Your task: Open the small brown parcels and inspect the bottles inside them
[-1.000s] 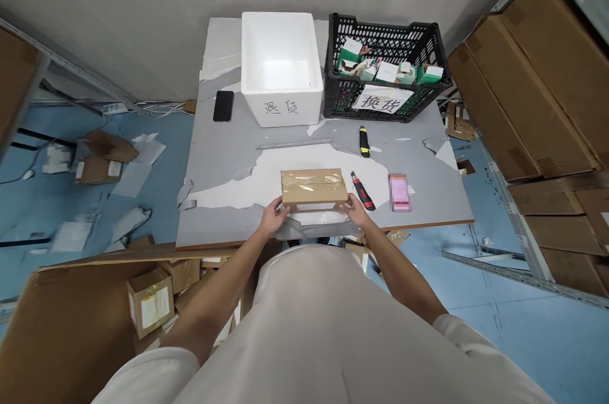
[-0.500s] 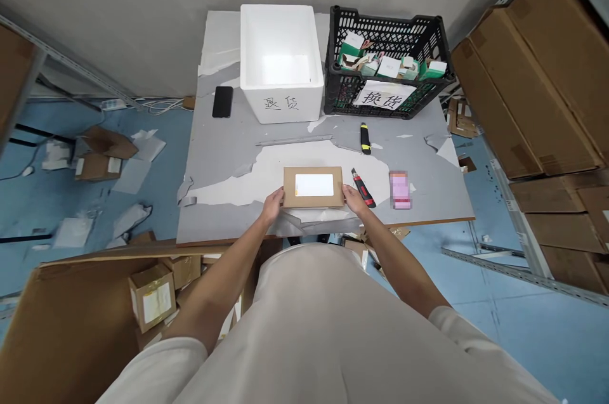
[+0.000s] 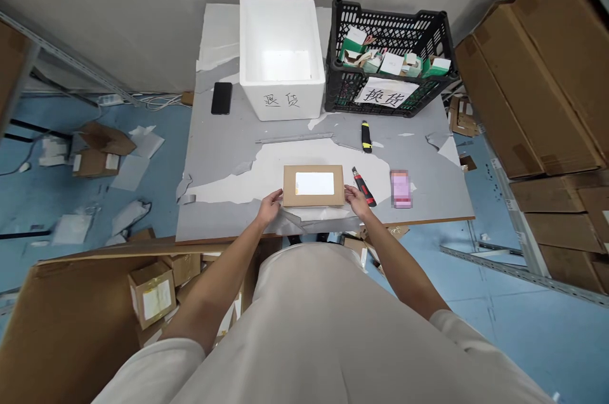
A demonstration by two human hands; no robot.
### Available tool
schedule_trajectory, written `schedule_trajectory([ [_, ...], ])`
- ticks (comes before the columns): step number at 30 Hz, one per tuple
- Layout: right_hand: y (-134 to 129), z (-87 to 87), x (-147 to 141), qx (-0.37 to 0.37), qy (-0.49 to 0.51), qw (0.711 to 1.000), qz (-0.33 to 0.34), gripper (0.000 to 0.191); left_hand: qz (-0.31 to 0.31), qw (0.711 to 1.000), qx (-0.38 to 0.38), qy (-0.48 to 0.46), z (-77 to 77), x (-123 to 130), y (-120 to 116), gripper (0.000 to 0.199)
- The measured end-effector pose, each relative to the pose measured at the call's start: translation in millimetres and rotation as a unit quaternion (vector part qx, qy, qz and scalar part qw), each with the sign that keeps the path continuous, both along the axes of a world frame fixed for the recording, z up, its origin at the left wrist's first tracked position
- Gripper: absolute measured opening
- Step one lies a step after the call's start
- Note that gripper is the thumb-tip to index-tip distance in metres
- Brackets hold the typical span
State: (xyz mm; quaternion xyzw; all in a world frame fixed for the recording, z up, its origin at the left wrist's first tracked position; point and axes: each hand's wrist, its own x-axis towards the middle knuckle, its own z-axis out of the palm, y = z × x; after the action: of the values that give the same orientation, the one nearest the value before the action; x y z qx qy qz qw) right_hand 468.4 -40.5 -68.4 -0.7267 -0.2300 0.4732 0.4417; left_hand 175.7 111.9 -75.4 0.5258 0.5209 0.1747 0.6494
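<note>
A flat brown cardboard box [image 3: 314,196] with a white label lies on the torn white patch of the table [image 3: 219,156], near its front edge. At the box's left end is my left hand [image 3: 269,207], its fingers stretched out and just at the edge. My right hand [image 3: 357,201] is beside the right end, fingers extended and apart. Neither hand grips the box. A red and black utility knife [image 3: 364,187] lies just right of the box, close to my right fingers. Behind it lies a yellow and black utility knife [image 3: 366,137].
A white foam bin [image 3: 291,103] and a black plastic crate [image 3: 342,90] holding several small boxes stand at the back. A phone [image 3: 221,98] lies left, a pink packet [image 3: 401,189] right. A large carton [image 3: 71,315] with parcels stands front left.
My hands have loosened from the box's ends and drawn slightly outward. The box stays in place on the table. The view has shifted slightly.
</note>
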Motion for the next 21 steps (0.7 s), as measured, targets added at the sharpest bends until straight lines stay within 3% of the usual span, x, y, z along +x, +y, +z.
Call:
schedule_trajectory([
  [4,-11.8,-6.0,-5.1,0.005,-0.01,0.999,0.037,0.055,-0.06,0.998,0.02,0.004,-4.1,-10.1,-6.5,0.061],
  [10,-14.9,-4.0,-12.8,0.015,0.001,0.998,0.059,0.051,-0.044,0.998,0.0,-0.039,-0.8,-4.3,-15.7,0.072],
  [16,-6.4,21.5,-6.1,0.103,0.033,0.991,0.081,0.039,-0.011,0.998,0.045,-0.049,22.8,1.2,-7.9,0.066],
  [21,10.7,36.5,4.5,0.022,-0.068,0.995,0.068,0.038,-0.02,0.996,0.086,-0.012,44.6,7.9,-2.6,0.065],
])
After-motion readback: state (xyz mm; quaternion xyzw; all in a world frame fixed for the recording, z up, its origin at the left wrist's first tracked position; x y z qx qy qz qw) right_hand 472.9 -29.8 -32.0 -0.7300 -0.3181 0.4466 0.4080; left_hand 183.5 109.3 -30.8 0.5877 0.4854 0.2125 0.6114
